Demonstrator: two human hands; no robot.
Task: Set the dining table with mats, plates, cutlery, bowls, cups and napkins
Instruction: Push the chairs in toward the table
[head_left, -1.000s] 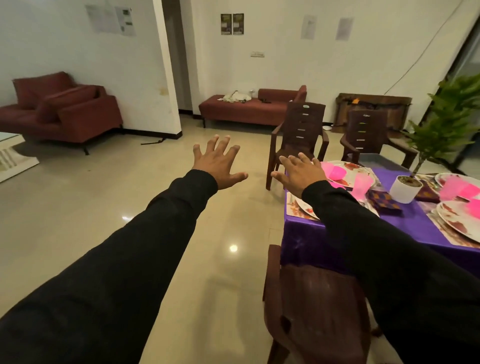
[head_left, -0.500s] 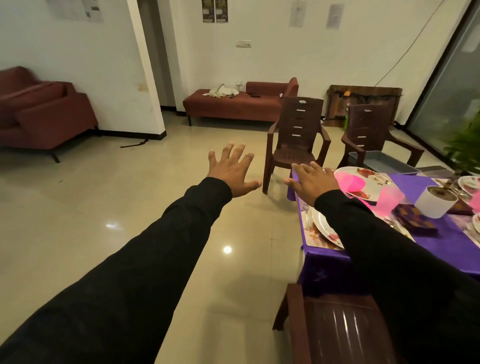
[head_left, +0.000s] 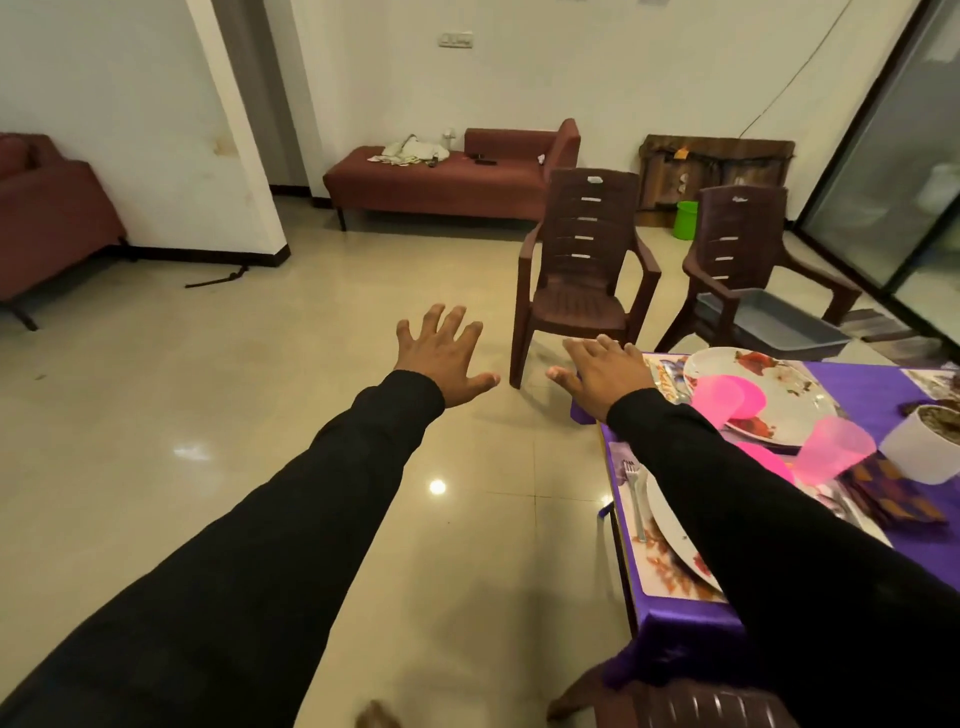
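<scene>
Black sleeves run out to two bare hands, both stretched forward with nothing in them. The left hand (head_left: 441, 358) hangs over the pale floor tiles (head_left: 260, 415), fingers fanned wide and thumb pointing inward. The right hand (head_left: 605, 366) is flat and relaxed too, fingers straight, held above the near corner of the table (head_left: 675, 618) without clearly touching anything on it. Under that arm the purple-clothed table is already laid: a printed mat (head_left: 662, 571) at the near edge carries a white plate (head_left: 670, 530) with a fork (head_left: 635, 499) beside it, and farther along a flowered plate (head_left: 779, 400) has a pink bowl (head_left: 727, 400) resting on it. A pink cup (head_left: 834, 454) lies tipped on its side between the two settings, near a folded patterned napkin (head_left: 888, 493) and a white pot (head_left: 924, 447). Beyond the hands stand two brown plastic chairs (head_left: 584, 270), and a grey tray (head_left: 774, 322) sits on the seat of the farther one. Compared with half a second ago, the view has swung slightly so that more of the near mat and plate shows, while the hands keep the same spread pose.
</scene>
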